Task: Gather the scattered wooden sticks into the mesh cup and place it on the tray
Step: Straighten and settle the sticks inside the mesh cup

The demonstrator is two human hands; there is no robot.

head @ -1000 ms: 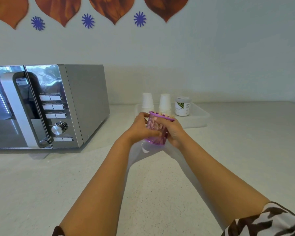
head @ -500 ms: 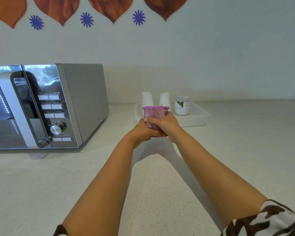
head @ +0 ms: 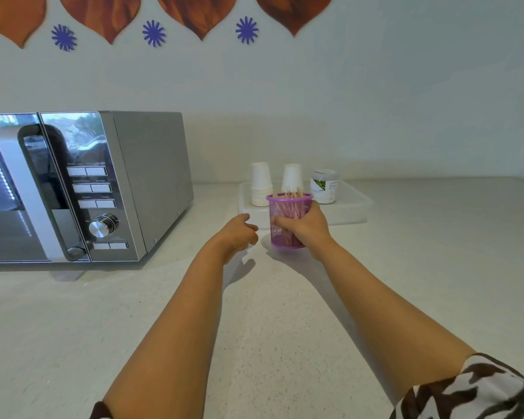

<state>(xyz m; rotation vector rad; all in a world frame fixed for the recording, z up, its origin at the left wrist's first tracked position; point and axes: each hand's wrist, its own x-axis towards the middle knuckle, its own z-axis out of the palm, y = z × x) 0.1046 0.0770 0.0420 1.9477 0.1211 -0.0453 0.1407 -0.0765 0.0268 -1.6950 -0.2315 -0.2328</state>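
Where we stand at the counter (head: 164, 313), we list the following.

Mesh cup: purple mesh cup (head: 288, 220), upright, standing on the counter just in front of the tray's near wall; whether it touches that wall we cannot tell.

Wooden sticks: wooden sticks (head: 291, 195) stand inside the mesh cup, their tips showing at its rim.

Right hand: our right hand (head: 307, 225) grips the mesh cup from its right side, fingers curled round the wall.

Left hand: our left hand (head: 239, 234) is just left of the cup and apart from it, fingers loosely curled, holding nothing.

Tray: pale, shallow tray (head: 348, 211) near the counter's far edge, by the wall.

Tray contents: two stacks of white paper cups (head: 260, 182), upside down, at the tray's left and middle; a small labelled jar (head: 324, 186) to their right.

Microwave: silver microwave (head: 127, 182) at the counter's left side, door closed.

Sleeve: brown-and-white patterned sleeve (head: 472, 391) on our right arm.
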